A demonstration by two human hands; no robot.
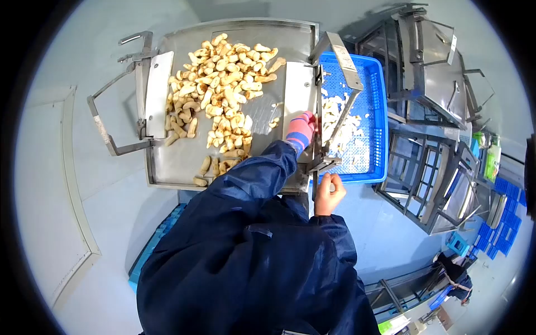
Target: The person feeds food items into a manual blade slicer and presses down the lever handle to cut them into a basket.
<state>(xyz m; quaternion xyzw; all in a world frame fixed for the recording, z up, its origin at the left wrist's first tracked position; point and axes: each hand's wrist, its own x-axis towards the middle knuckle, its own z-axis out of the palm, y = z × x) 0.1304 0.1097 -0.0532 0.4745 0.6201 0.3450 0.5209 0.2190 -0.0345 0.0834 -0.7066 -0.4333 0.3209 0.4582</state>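
My left hand (301, 128), in a pink and blue striped glove, is closed on the white cutting board (298, 84), right beside the upright metal cutter blade (319, 111). What its fingers hold is hidden. My right hand (329, 194), bare, is curled in a fist around the near end of the cutter handle (315, 181). Left of the board, a big heap of pale brown-tipped mushrooms (226, 84) lies on the steel table (268, 39). Across the blade, a blue plastic basket (379, 123) contains white cut mushroom pieces (335, 120).
A bent metal frame (349, 70) rises over the basket's left side. Another white board (159, 95) with a similar cutter frame (103, 131) stands at the table's left edge. Steel tables (441, 72) stand to the right. A teal crate (156, 240) is low at left.
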